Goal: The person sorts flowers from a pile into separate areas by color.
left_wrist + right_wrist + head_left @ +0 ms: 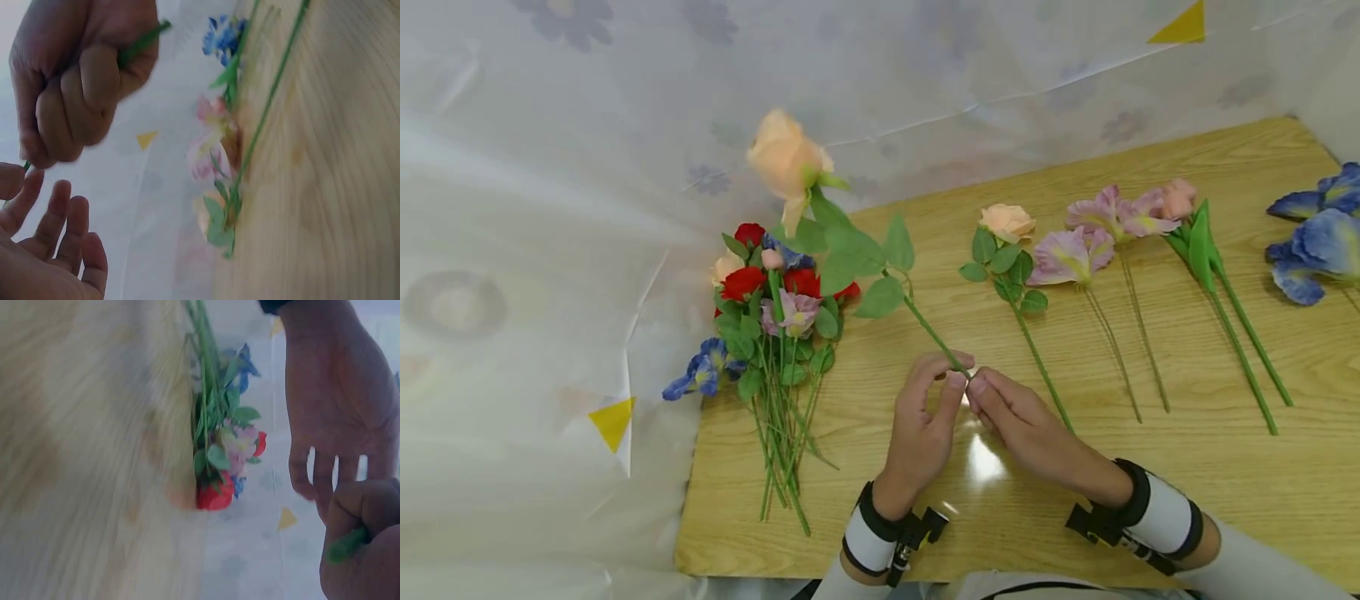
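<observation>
A peach rose [782, 158] with a green leafy stem [931, 327] is held up over the table, its bloom tilted to the upper left. My left hand [921, 433] pinches the lower stem between thumb and forefinger; its other fingers are loosely spread in the left wrist view. Right beside it, my right hand [1033, 429] grips the stem near its end, fingers curled in a fist. The cut stem end [145, 44] pokes out of that fist, and shows again as a green tip [347, 545] in the right wrist view.
On the wooden table [865, 517], a mixed pile of red, blue and pink flowers [801, 283] lies left. Another peach rose [1007, 223], purple irises [1071, 254], pink tulips [1180, 198] and blue irises [1326, 242] lie to the right. White patterned sheeting [550, 208] hangs behind.
</observation>
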A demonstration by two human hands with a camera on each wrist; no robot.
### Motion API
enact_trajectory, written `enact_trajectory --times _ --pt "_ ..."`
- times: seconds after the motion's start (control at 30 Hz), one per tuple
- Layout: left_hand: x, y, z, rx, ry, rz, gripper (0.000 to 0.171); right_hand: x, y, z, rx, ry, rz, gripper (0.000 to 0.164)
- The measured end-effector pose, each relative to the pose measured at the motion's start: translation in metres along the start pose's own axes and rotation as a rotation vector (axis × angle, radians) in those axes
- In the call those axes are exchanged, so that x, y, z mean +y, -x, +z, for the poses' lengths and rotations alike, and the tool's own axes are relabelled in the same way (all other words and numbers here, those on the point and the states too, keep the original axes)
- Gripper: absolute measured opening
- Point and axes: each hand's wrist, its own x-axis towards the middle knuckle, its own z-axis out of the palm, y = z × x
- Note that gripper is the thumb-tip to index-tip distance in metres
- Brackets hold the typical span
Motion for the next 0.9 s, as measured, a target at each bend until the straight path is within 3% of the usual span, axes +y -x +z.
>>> enact_trajectory --times 0.13,0.23,0.37,0.53,0.67,0.9 --pt "-0.013 0.009 -0.013 0.061 -0.127 -0.086 0.023 0.005 0.006 -0.008 0.13 0.207 0.033 0.021" --pt "-0.026 0.019 -0.032 0.121 -0.189 -0.219 0.024 0.011 0.01 -0.019 0.2 0.301 0.059 0.02" --pt "-0.042 0.033 -0.062 0.202 -0.352 -0.414 0.03 0.019 0.017 -0.038 0.283 0.405 0.107 0.023" --pt "-0.064 0.046 -0.096 0.314 -0.607 -0.565 0.028 0.026 0.027 -0.063 0.306 0.482 0.196 0.03" --pt "-0.075 0.05 -0.111 0.309 -0.792 -0.59 0.027 0.032 0.032 -0.079 0.257 0.52 0.281 0.038" --pt "-0.079 0.044 -0.117 0.163 -1.066 -0.507 0.032 0.047 0.028 -0.084 0.177 0.578 0.372 0.034"
